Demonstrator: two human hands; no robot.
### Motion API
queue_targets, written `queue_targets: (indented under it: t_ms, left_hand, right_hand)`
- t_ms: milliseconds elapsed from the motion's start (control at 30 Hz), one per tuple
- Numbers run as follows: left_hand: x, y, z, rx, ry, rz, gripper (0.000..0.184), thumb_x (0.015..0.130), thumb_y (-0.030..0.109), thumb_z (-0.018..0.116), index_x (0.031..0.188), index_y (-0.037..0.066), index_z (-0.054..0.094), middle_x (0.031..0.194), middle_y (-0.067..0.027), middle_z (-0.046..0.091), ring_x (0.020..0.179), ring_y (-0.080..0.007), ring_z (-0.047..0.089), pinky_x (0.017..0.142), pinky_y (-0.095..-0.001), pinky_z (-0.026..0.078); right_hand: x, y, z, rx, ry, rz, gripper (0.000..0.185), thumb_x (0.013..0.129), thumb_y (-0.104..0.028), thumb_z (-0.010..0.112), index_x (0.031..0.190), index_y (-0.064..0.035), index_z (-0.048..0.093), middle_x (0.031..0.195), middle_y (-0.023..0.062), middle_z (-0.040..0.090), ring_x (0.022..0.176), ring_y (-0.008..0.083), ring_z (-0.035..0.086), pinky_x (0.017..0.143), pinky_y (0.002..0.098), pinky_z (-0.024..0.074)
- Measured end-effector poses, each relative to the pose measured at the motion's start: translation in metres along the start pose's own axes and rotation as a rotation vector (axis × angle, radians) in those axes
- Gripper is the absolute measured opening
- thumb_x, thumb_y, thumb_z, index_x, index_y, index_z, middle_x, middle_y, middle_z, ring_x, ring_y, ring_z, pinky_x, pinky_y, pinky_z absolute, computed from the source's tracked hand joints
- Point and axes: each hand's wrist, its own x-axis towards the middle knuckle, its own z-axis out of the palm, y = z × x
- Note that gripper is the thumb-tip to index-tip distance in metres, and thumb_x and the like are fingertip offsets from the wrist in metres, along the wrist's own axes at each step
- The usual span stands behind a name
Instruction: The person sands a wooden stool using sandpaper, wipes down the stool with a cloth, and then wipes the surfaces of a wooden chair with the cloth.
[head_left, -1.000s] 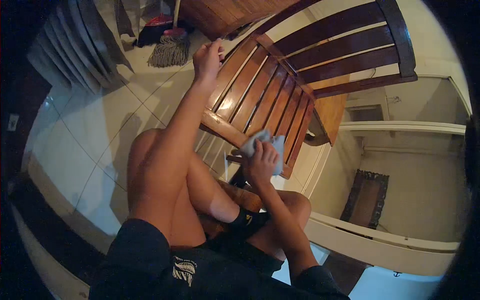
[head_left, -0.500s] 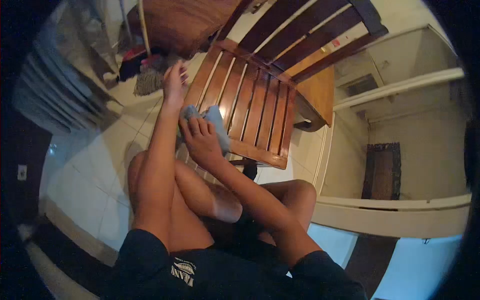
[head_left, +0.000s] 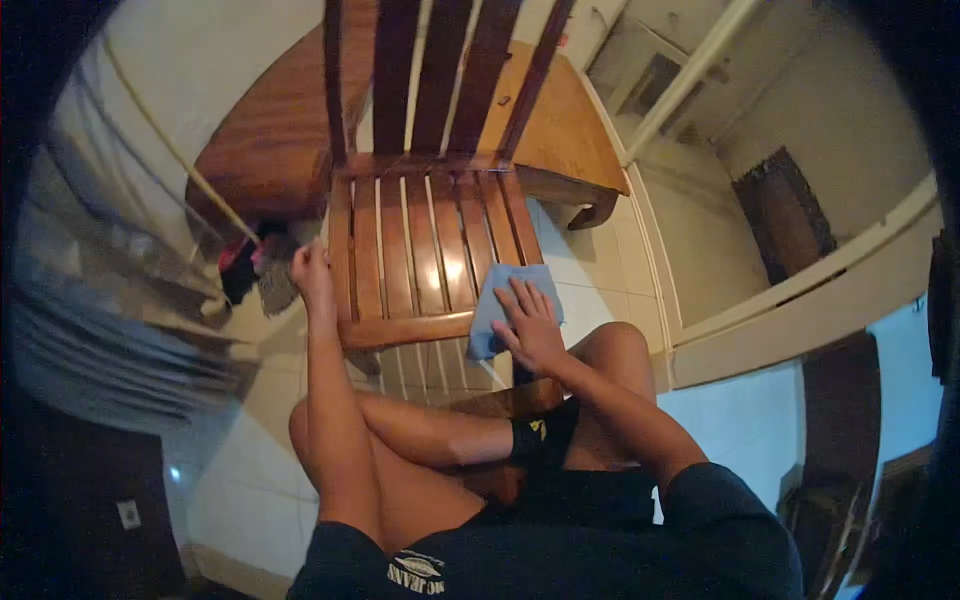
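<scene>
A blue cloth (head_left: 484, 328) lies over the front right corner of the slatted wooden chair's seat (head_left: 395, 250), part of it hanging over the front edge. My right hand (head_left: 535, 335) rests flat on the cloth, fingers spread. Beside the seat's left edge is my left hand (head_left: 313, 272), its fingers curled in. Whether those fingers hold anything is hidden. Light glints off the glossy slats. Behind the seat rises the chair's dark slatted back (head_left: 440, 80).
A mop (head_left: 278, 285) with a yellow handle stands left of the chair, near a curtain (head_left: 110, 340). Brown wooden furniture (head_left: 265, 130) is behind it. A low wooden table (head_left: 560, 120) stands behind to the right, beside a pale-framed glass panel (head_left: 720, 210). My crossed legs are close in front.
The view has turned, and the chair now appears more upright. My right hand and the cloth have shifted from the seat's left front to its right front corner. My left hand has curled closer.
</scene>
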Motion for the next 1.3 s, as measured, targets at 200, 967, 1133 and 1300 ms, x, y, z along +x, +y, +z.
queue_targets:
  t_ms: [200,967,1133,1300]
  left_hand:
    - [-0.044,0.035,0.022,0.379,-0.076,0.292,0.018,0.095,0.019,0.068,0.097,0.002,0.064,0.085,-0.0039,0.061,0.082,-0.0173,0.06,0.076,-0.0315,0.049]
    - [-0.11,0.057,0.096,0.849,-0.588,0.522,0.017,0.085,0.02,0.071,0.094,0.006,0.066,0.099,-0.0135,0.063,0.102,-0.0358,0.06,0.09,-0.0458,0.049]
    - [-0.112,0.057,0.094,0.883,-0.595,0.524,0.018,0.086,0.022,0.072,0.094,0.006,0.066,0.1,-0.0137,0.063,0.104,-0.0357,0.059,0.092,-0.0465,0.049]
    - [-0.112,0.057,0.093,0.925,-0.605,0.522,0.021,0.085,0.024,0.073,0.094,0.006,0.067,0.101,-0.0137,0.062,0.105,-0.0354,0.058,0.092,-0.0474,0.049]
  right_hand:
    - [0.055,0.002,-0.006,-0.105,-0.041,0.376,0.072,0.096,-0.059,0.049,0.156,-0.0203,0.036,0.166,0.0154,0.022,0.15,0.0492,0.018,0.115,0.0661,0.0238]
    - [0.206,0.055,0.025,-0.099,0.057,0.531,0.076,0.093,-0.064,0.047,0.156,-0.0238,0.036,0.165,0.0139,0.026,0.13,0.0509,0.047,0.105,0.056,0.0433]
    - [0.208,0.052,0.02,-0.077,0.058,0.531,0.075,0.092,-0.063,0.049,0.154,-0.0218,0.039,0.164,0.0139,0.029,0.126,0.0496,0.051,0.104,0.0521,0.0447]
    - [0.21,0.052,0.023,-0.095,0.087,0.531,0.075,0.092,-0.061,0.051,0.154,-0.0201,0.04,0.162,0.0148,0.031,0.122,0.0488,0.054,0.104,0.0515,0.0451]
